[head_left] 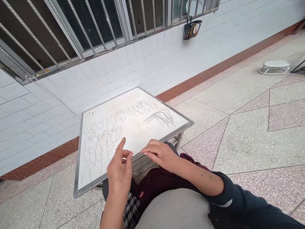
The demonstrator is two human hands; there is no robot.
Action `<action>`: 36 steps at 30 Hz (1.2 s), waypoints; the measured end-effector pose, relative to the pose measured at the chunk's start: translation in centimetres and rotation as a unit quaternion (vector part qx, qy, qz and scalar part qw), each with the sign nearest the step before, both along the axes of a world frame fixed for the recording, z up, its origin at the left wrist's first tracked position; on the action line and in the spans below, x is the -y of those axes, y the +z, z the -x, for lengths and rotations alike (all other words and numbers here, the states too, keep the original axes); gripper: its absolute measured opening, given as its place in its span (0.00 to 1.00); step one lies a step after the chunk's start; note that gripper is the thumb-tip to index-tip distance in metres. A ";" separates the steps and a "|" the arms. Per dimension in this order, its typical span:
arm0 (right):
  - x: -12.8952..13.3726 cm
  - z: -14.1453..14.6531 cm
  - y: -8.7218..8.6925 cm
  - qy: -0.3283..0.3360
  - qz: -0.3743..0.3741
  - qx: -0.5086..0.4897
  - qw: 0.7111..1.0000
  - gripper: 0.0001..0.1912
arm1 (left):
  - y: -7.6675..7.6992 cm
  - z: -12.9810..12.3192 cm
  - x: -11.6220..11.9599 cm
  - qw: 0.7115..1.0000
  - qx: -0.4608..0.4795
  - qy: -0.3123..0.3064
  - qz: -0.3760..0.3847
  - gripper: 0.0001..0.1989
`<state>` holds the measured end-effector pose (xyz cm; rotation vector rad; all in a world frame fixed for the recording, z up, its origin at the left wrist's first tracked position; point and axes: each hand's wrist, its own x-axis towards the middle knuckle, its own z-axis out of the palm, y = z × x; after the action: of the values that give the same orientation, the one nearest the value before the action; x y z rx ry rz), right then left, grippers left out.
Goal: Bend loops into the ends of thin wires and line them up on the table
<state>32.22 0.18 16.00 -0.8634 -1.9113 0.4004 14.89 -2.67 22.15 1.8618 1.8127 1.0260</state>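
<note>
Between my two hands, just over the near edge of the white table (133, 135), stretches a short thin wire (136, 153). My left hand (120, 167) pinches one end between thumb and a bent finger, while its index finger points up. The other end is in the fingertips of my right hand (160, 153), closed with the palm down. Several wire pieces with a round loop and loose tails (109, 148) lie in rows across the table's left and far side. A bundle of straight, loopless wires (160, 117) rests at the right.
A small white and red object (91, 113) sits at the table's far left corner. Behind stands a white tiled wall (133, 68) with barred windows, where a black basket (192, 29) hangs. A white stool (274, 66) is on the floor at far right.
</note>
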 end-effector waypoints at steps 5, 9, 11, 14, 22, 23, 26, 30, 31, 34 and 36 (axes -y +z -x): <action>0.1 -0.1 0.0 -0.001 -0.002 -0.015 1.000 0.11 | 0.0 -0.1 0.3 1.000 0.022 -0.007 0.014 0.21; 0.4 -0.4 0.3 0.030 0.018 -0.002 0.999 0.12 | 0.3 -0.1 0.6 1.000 0.022 0.012 -0.012 0.21; 0.6 -0.5 0.4 0.039 0.022 0.001 0.999 0.13 | 0.3 -0.1 0.7 0.999 0.021 0.011 -0.031 0.20; 0.8 -0.6 0.2 0.028 0.018 -0.008 0.999 0.14 | 0.2 -0.2 0.9 0.999 0.019 0.006 -0.049 0.20; 0.6 -2.0 -0.7 0.014 0.001 0.035 0.999 0.11 | 0.4 0.8 1.0 0.996 0.040 0.044 -0.065 0.19; 0.7 -2.3 -0.9 0.012 0.003 0.034 0.999 0.12 | 0.5 1.0 1.0 0.995 0.050 0.050 -0.070 0.19; 0.8 -3.0 -1.5 -0.001 0.000 0.026 1.000 0.14 | 0.4 1.4 1.0 0.994 0.077 0.054 -0.063 0.20; 0.7 -3.5 -1.8 0.001 -0.009 0.031 0.999 0.15 | 0.0 1.6 0.9 0.995 0.073 0.057 -0.041 0.20; 0.7 -3.6 -1.7 0.011 -0.005 0.039 0.999 0.16 | 0.0 1.6 0.9 0.995 0.070 0.059 -0.036 0.20; 0.4 -3.4 -0.8 0.022 -0.006 0.075 0.997 0.13 | -0.2 1.5 0.8 0.996 0.073 0.048 -0.018 0.20; 0.3 -2.6 0.2 0.015 -0.018 0.092 0.995 0.10 | -0.3 1.2 0.7 0.997 0.072 0.022 -0.006 0.20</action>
<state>34.82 -0.11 16.17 -0.8738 -2.0970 0.3109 13.65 -3.39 21.83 1.7138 1.7741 1.1583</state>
